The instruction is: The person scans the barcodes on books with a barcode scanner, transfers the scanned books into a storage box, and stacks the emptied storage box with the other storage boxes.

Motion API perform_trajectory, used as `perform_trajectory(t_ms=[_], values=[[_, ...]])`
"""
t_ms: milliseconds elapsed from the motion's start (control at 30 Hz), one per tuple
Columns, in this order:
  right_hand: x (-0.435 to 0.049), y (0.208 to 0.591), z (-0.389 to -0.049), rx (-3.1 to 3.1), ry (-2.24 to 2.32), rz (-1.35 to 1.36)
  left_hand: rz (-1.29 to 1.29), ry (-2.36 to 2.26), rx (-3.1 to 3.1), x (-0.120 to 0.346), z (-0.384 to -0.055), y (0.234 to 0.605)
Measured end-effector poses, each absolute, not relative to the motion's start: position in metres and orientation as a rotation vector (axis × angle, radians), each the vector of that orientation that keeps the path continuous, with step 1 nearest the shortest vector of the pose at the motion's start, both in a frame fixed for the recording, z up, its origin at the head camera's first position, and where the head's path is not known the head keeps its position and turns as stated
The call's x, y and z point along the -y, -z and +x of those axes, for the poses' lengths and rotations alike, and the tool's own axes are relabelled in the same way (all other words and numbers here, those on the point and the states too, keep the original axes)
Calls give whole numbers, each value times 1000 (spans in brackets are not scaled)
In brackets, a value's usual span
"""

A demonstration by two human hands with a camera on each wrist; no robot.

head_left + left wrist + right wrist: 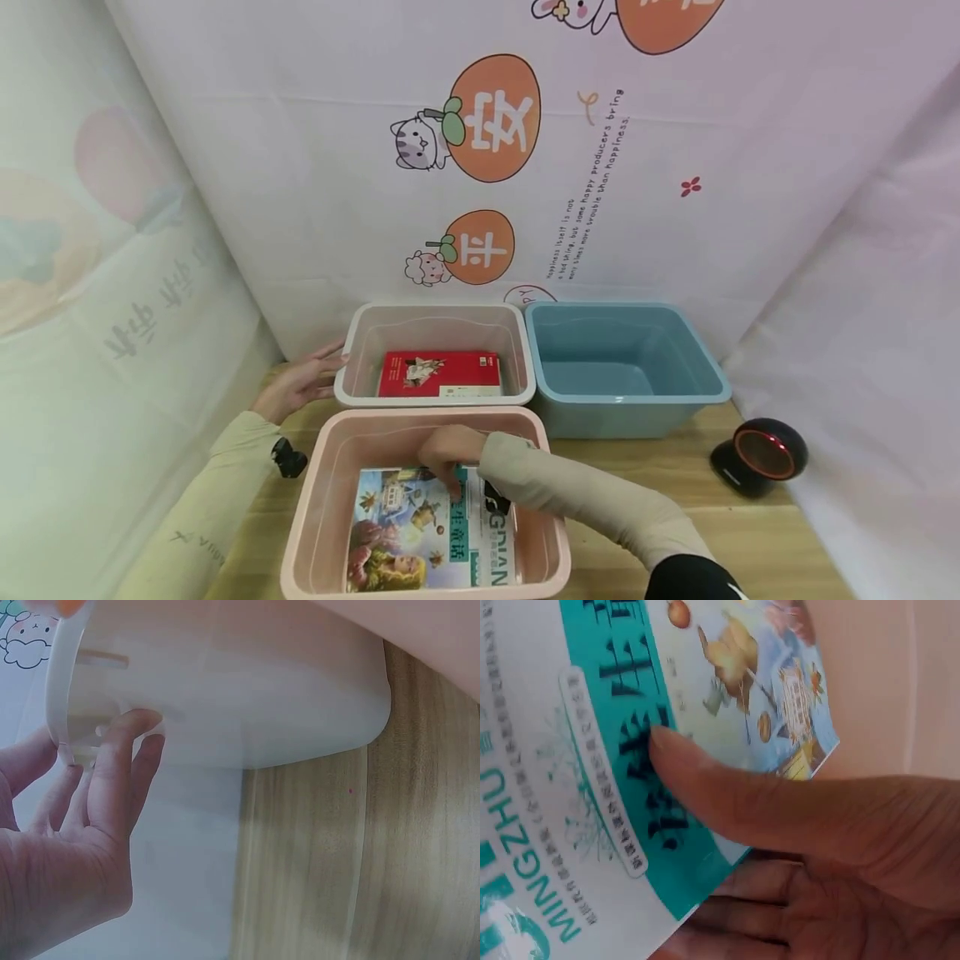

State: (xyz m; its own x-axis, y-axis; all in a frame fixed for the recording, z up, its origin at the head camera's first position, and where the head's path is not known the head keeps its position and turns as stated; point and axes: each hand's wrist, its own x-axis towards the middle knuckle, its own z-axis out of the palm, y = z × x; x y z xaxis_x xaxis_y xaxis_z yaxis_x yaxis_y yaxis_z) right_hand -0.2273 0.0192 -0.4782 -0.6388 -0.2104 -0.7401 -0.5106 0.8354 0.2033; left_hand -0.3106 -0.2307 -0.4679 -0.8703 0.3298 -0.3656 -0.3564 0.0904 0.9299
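My right hand (452, 448) reaches into the pink bin (431, 416) and grips the edge of an illustrated storybook (401, 521). In the right wrist view the thumb (727, 799) lies across the cover's teal strip while the other fingers go underneath, partly hidden by the book. At the far left, my left hand (300, 385) holds the rim of the pale grey bin (435, 401). Its fingers (112, 772) curl in under that rim from outside, seen in the left wrist view. A red book (450, 371) lies inside the grey bin.
A blue bin (600, 417) stands right of the grey one, their rims close together. Farther right on the wooden table (630, 533) sits a black round device (765, 454) with a red ring. Printed white cloth (337, 167) hangs behind and at both sides.
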Motion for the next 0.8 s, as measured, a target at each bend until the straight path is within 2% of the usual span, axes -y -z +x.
perform_trajectory(t_ms=[100,333,567,800], values=[[-31,467,-230,-2246,-388,-536,-28,-1843,-1875,230,-310,466],[-47,454,-235,-2116,-320,-355,-16,-1850,-1876,231,-311,462],[-71,455,-226,-2109,-181,-705,-11,-1870,-1849,232,-309,464],[-95,437,-225,-2153,295,-824,-34,-1868,-1848,230,-310,468]])
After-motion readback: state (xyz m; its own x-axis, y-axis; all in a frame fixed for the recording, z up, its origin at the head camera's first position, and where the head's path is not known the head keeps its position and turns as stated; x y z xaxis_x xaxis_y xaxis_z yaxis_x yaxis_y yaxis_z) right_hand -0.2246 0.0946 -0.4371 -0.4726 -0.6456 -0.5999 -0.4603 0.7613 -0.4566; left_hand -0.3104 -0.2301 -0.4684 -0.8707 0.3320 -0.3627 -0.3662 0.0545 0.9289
